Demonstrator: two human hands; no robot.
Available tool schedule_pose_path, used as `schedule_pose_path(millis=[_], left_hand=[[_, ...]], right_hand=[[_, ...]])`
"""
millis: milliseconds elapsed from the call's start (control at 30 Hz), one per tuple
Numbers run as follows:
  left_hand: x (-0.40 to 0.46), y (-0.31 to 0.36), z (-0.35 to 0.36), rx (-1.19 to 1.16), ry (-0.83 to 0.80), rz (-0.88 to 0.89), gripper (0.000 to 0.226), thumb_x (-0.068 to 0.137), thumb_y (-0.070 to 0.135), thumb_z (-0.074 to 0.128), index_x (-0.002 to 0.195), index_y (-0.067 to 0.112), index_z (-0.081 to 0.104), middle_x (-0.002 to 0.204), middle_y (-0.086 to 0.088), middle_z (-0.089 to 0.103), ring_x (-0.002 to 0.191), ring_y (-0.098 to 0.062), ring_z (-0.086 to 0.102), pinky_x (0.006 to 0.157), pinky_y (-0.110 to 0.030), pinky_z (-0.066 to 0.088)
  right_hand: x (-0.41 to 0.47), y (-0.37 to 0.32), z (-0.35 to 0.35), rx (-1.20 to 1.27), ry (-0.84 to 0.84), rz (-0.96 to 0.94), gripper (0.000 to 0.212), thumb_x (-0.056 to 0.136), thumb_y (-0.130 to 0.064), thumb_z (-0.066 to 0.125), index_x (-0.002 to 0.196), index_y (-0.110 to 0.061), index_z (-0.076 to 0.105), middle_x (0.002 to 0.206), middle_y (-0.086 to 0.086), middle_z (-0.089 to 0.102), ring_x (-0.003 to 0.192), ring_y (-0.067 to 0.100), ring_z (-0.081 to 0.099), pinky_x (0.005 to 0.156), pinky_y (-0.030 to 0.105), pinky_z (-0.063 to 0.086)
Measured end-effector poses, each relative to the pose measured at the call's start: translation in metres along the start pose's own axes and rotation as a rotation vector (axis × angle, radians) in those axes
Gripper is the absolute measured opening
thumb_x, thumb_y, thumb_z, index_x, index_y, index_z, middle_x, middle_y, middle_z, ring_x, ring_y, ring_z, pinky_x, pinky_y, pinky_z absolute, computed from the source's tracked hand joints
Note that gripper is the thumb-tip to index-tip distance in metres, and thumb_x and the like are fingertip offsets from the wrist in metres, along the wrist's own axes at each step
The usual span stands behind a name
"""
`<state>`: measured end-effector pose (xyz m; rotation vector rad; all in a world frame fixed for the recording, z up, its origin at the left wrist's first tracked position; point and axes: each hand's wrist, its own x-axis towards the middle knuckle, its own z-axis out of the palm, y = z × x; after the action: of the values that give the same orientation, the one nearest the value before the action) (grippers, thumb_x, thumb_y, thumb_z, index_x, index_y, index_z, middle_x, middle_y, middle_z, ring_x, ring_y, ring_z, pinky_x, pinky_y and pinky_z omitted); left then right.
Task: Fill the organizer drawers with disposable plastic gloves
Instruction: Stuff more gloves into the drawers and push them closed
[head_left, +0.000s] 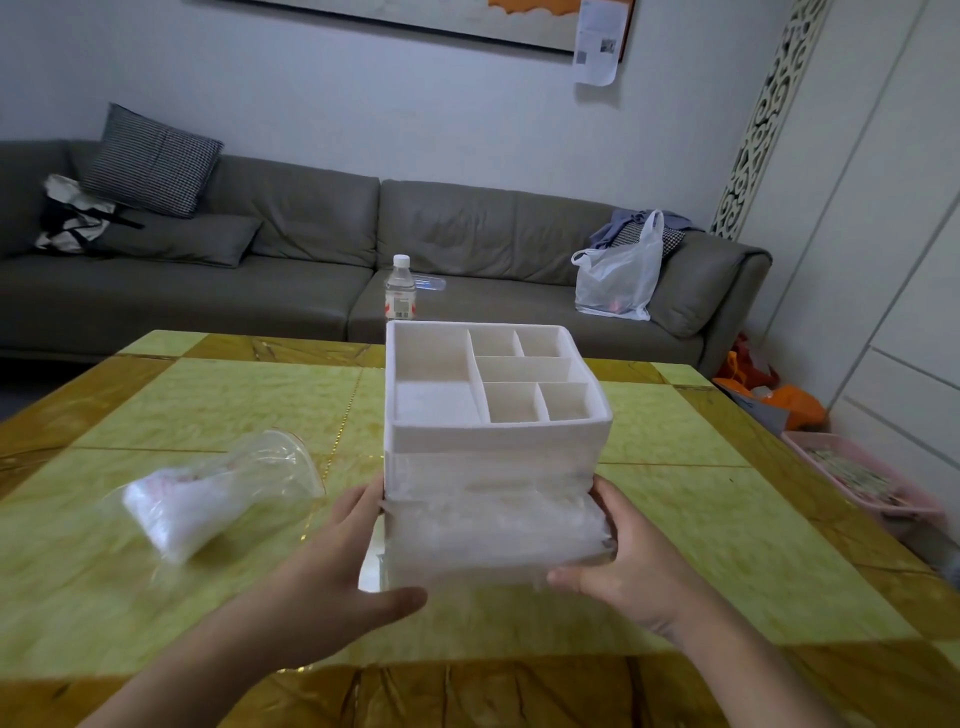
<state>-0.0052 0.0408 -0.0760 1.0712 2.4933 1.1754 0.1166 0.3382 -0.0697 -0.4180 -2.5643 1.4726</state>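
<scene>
1. White organizer (493, 415): upright at mid worktop (208, 405); lower drawer (493, 540) packed with clear gloves.
2. Left hand (343, 566): grip clasps the organizer's left side.
3. Right hand (623, 561): grip clasps its right side.
4. Glove bag (192, 499): left of the organizer, lying flat.

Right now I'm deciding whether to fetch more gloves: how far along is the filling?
Both drawers of the organizer look stuffed with gloves. The left hand and right hand hold its lower drawer, which looks slightly open. A partly filled glove bag lies left. Closing the drawer remains.
</scene>
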Motion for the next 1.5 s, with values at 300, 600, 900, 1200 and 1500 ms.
schedule_pose_path(millis=[300, 600, 900, 1200, 1500], left_hand=[[-0.009, 0.011, 0.016, 0.097, 0.327, -0.046, 0.11, 0.075, 0.057, 0.083, 0.158, 0.031, 0.015, 0.14, 0.018, 0.032, 0.128, 0.0, 0.042, 0.107, -0.032, 0.047], [-0.004, 0.037, 0.032, 0.661, 0.353, 0.32, 0.041, 0.085, 0.009, 0.078, 0.122, 0.023, 0.069, 0.12, 0.003, 0.062, 0.105, -0.023, 0.064, 0.066, -0.035, 0.055], [0.029, 0.043, 0.014, 0.53, 0.33, 0.186, 0.005, 0.094, 0.026, 0.067, 0.096, 0.031, 0.069, 0.085, 0.014, 0.069, 0.076, -0.014, 0.066, 0.063, -0.038, 0.057], [0.02, 0.047, 0.03, 0.745, 0.195, 0.468, 0.046, 0.083, 0.019, 0.067, 0.128, 0.03, 0.064, 0.108, 0.007, 0.069, 0.077, -0.023, 0.069, 0.054, -0.035, 0.055], [0.025, 0.045, 0.044, 0.786, 0.324, 0.351, 0.049, 0.106, 0.045, 0.037, 0.072, 0.026, 0.067, 0.074, 0.007, 0.056, 0.072, -0.019, 0.062, 0.061, -0.037, 0.052]], right_hand=[[-0.008, -0.018, 0.002, -0.221, 0.091, 0.069, 0.106, 0.072, -0.036, 0.097, 0.155, -0.043, 0.032, 0.144, -0.028, 0.05, 0.133, 0.003, 0.052, 0.118, 0.039, 0.044], [-0.01, -0.033, 0.012, -0.645, 0.299, -0.333, 0.016, 0.096, -0.018, 0.07, 0.098, -0.032, 0.078, 0.094, -0.021, 0.069, 0.089, 0.003, 0.064, 0.079, 0.031, 0.057], [0.018, -0.05, 0.007, -0.7, 0.191, -0.203, 0.025, 0.097, -0.014, 0.07, 0.108, -0.032, 0.084, 0.108, -0.009, 0.08, 0.099, 0.013, 0.073, 0.089, 0.025, 0.058], [0.017, -0.067, 0.012, -0.844, -0.041, -0.187, 0.046, 0.091, -0.023, 0.043, 0.123, -0.031, 0.075, 0.113, 0.0, 0.078, 0.103, 0.023, 0.07, 0.086, 0.041, 0.061], [0.006, -0.068, 0.025, -0.992, -0.194, -0.106, 0.057, 0.102, -0.066, 0.022, 0.121, -0.04, 0.068, 0.122, -0.013, 0.066, 0.118, 0.02, 0.062, 0.092, 0.046, 0.055]])
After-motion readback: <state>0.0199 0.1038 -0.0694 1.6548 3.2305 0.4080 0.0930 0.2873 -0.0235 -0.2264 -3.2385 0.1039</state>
